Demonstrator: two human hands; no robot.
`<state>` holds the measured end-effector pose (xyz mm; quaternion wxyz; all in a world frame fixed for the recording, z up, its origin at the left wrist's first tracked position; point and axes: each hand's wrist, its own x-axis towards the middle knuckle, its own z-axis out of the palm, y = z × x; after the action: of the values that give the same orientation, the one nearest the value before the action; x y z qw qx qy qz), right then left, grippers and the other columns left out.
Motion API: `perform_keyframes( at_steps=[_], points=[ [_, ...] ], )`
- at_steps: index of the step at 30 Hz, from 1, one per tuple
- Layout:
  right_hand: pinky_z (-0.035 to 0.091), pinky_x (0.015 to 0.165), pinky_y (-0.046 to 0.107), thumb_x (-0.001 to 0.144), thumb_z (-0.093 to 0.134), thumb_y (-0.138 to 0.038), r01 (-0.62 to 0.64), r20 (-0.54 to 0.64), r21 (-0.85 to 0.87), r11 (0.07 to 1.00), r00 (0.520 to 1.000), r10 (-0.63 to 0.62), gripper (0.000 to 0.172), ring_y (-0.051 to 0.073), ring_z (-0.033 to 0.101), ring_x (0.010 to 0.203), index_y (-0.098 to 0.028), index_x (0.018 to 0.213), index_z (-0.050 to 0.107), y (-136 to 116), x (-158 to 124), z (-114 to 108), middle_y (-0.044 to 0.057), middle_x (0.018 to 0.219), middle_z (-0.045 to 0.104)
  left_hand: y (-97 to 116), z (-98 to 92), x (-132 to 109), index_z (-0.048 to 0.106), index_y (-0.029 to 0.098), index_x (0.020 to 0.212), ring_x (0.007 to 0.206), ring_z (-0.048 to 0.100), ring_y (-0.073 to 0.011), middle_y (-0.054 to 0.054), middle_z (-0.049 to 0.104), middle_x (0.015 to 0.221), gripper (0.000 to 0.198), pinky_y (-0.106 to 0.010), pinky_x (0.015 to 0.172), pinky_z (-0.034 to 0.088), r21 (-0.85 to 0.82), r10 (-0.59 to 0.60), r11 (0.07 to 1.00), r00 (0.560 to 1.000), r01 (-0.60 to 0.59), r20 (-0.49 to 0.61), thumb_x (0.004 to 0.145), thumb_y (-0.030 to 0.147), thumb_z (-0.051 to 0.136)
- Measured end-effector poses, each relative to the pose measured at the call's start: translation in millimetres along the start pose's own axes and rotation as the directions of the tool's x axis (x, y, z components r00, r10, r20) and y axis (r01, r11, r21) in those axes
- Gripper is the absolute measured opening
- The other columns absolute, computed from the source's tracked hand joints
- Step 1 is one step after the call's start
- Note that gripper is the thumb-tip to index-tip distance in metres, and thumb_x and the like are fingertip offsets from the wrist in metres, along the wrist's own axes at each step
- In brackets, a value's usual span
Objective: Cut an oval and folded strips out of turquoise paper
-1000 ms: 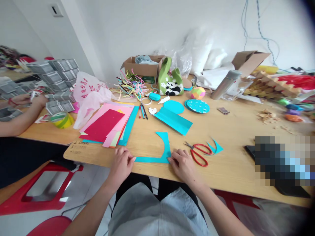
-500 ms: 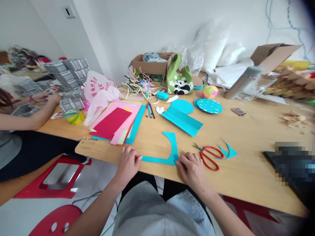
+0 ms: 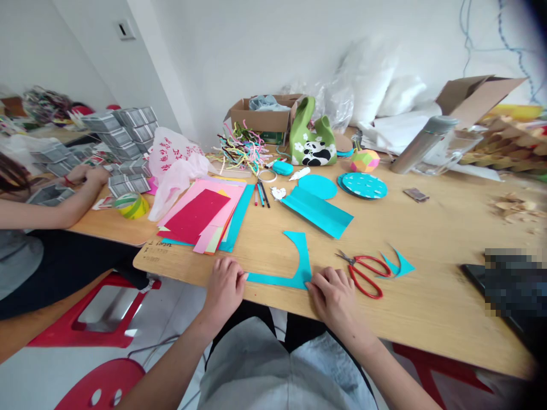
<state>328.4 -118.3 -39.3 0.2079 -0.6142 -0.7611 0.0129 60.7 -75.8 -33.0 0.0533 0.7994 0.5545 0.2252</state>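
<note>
A blue paper offcut (image 3: 303, 259) with a curved inner edge lies flat near the table's front edge. My left hand (image 3: 225, 285) pinches the tip of its long thin strip. At the lower right corner of the same piece, my right hand (image 3: 332, 293) has its fingers curled closed on the paper. Just right of that hand rest red-handled scissors (image 3: 363, 272), their blades slightly apart. Beyond the scissors is a small curved blue scrap (image 3: 401, 265). Further back lie a creased blue sheet (image 3: 318, 212) and a blue paper disc (image 3: 317, 186).
Stacked coloured paper (image 3: 196, 213) lies to the left, with pens (image 3: 262, 195) beside it. A panda bag (image 3: 314, 142), patterned blue discs (image 3: 364, 185) and a steel flask (image 3: 423, 145) stand behind. A dark device (image 3: 491, 290) is at right. A co-worker's arm (image 3: 64, 208) shows at far left.
The view has shifted slightly, so everything appears a little lower and to the right. My hands keep their places on the blue offcut. At far left, the co-worker's hands have moved closer together.
</note>
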Motion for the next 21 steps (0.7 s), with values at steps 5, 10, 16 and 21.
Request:
perform_keyframes(
  at_steps=[5,10,16,21],
  points=[
    [0.037,0.075,0.036,0.097,0.046,-0.030,-0.007,-0.012,-0.006,1.000,1.000,0.007,0.025,0.022,0.044,0.081,-0.018,0.077,0.056,1,0,1,0.007,0.084,0.052,3,1.7,-3,0.055,0.018,0.098,0.096,0.051,-0.0247,-0.009,0.057,0.100,0.011,-0.043,0.084,0.046,-0.020,0.068,0.997,0.994,-0.070,-0.080,0.089,0.014,0.050],
    [0.039,0.076,0.039,0.095,0.049,-0.029,-0.002,-0.042,0.027,1.000,0.999,0.003,0.017,0.024,0.046,0.086,-0.018,0.102,0.060,2,0,3,0.009,0.093,0.056,8,8.0,-6,0.063,0.020,0.095,0.107,0.051,-0.0259,-0.009,0.061,0.110,0.025,-0.045,0.089,0.046,0.102,0.268,0.961,0.956,-0.257,-0.116,0.089,0.004,0.045],
    [0.039,0.078,0.039,0.094,0.039,-0.008,0.159,0.005,0.091,0.983,0.987,-0.160,0.043,0.024,0.048,0.095,-0.028,0.128,0.056,3,-5,-2,0.009,0.107,0.058,10,10.0,-10,0.064,0.013,0.099,0.094,0.059,-0.0206,-0.009,0.067,0.095,0.025,-0.035,0.085,0.054,0.151,0.457,0.876,0.888,-0.459,0.046,0.093,0.007,0.041],
    [0.039,0.077,0.038,0.095,0.046,-0.014,0.252,0.050,0.121,0.960,0.965,-0.259,0.032,0.023,0.048,0.091,-0.023,0.119,0.063,3,-6,-9,0.008,0.094,0.060,13,10.3,-27,0.062,0.008,0.113,0.101,0.063,-0.0238,-0.013,0.069,0.107,0.035,-0.039,0.091,0.054,0.334,0.430,0.843,0.901,-0.422,0.054,0.089,0.003,0.037]
  ],
)
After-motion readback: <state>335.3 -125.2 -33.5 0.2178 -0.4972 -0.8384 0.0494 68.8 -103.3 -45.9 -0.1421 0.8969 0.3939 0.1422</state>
